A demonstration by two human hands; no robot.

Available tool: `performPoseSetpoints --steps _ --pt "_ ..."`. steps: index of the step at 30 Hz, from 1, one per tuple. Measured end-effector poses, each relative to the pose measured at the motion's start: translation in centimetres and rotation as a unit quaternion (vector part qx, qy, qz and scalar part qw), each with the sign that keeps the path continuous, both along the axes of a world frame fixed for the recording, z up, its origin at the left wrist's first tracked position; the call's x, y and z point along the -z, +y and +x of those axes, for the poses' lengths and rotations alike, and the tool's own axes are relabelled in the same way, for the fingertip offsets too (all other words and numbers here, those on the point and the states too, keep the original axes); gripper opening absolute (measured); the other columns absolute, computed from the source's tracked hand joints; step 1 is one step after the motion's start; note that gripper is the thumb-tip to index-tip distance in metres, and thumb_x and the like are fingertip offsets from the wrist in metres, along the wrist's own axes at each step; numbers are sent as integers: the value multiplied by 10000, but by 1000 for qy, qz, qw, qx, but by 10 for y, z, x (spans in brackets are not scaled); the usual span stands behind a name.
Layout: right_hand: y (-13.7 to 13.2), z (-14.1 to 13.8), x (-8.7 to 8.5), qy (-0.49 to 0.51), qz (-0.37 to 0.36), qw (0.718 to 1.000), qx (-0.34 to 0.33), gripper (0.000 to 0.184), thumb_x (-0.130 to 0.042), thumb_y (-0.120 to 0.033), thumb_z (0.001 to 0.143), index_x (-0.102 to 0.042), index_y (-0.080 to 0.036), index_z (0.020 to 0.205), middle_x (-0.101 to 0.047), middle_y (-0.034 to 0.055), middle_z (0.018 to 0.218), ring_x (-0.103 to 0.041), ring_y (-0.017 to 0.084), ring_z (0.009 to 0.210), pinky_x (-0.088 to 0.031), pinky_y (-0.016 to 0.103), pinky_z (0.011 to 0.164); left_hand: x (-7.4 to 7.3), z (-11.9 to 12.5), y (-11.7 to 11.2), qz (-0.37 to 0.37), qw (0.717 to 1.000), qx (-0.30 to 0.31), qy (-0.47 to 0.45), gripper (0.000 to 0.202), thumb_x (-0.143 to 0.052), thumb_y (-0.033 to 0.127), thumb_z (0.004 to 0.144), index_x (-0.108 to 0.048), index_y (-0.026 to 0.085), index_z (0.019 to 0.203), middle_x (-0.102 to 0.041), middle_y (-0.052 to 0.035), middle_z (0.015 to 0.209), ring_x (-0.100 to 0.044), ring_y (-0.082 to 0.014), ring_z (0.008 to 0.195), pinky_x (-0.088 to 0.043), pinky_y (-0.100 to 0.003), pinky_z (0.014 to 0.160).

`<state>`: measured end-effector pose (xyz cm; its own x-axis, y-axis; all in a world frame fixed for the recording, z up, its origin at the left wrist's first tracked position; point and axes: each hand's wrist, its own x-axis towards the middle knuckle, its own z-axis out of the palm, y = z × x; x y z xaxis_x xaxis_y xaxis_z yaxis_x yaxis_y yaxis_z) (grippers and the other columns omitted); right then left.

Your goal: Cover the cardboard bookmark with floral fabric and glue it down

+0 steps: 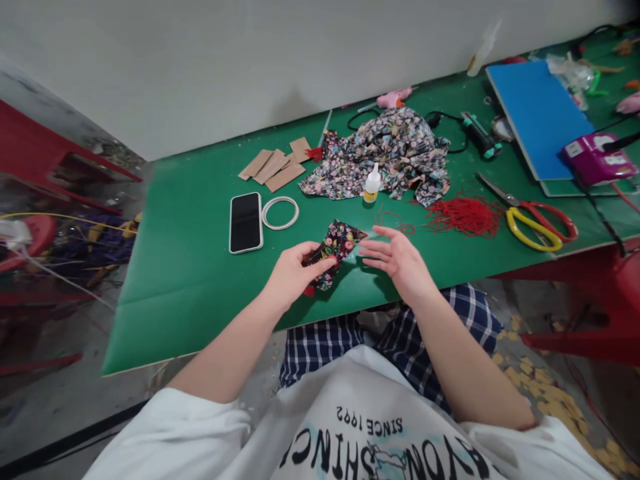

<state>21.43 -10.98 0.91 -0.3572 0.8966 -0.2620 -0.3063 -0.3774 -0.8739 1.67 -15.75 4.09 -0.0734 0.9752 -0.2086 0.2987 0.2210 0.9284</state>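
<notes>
My left hand grips a dark floral fabric piece between thumb and fingers, just above the green table. A bit of red shows under its lower end. To the right of the fabric, my right hand is held with its fingers stretched out, the tips close to the fabric's pointed corner; whether they touch it I cannot tell. Beyond the hands stands a small white bottle with a yellow label. Behind it lies a crumpled heap of floral cloth. Red threads are piled to the right.
On the left lie a phone, a white ring and several cardboard pieces. Scissors with red and yellow handles rest at right. Farther back are a pink glue gun, a utility knife and a blue board.
</notes>
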Motion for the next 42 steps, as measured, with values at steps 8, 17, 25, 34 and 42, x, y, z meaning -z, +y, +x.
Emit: performPoseSetpoints --steps 8,17,25,34,42 --pt "-6 -23 4 -74 41 996 6 797 -741 -275 655 -343 -270 1345 -596 -78 606 -602 125 592 -535 339 736 19 17 -10 -102 979 -22 -174 326 -750 372 660 -693 164 904 -691 -16 796 -591 -116 668 -461 -244 645" --pt "0 -31 -5 -18 40 997 -64 981 -779 -297 613 -207 -318 1409 -661 -35 838 -647 142 798 -528 345 841 25 23 -10 -45 972 -113 -203 277 -758 396 638 -694 155 759 -665 6 695 -546 -102 611 -420 -224 602" --pt "25 -42 -17 -20 66 997 -34 916 -755 -229 629 -250 -325 1387 -638 -54 763 -650 144 767 -512 375 870 19 23 6 -10 972 -118 -203 283 -751 396 654 -685 146 767 -646 5 674 -528 -101 592 -415 -226 576" --pt "75 -51 -36 -92 186 975 -80 753 -714 -191 647 -394 -273 1323 -394 -120 521 -446 83 533 -417 244 590 11 14 43 -10 954 -73 -290 318 -745 406 661 -688 148 837 -671 -7 734 -574 -111 630 -452 -242 643" --pt "88 -66 -16 -56 132 985 -95 782 -707 -202 628 -356 -244 1326 -517 -101 574 -477 89 558 -405 257 610 34 2 68 59 966 -114 -227 322 -720 436 670 -643 126 710 -605 22 625 -489 -71 550 -363 -193 541"
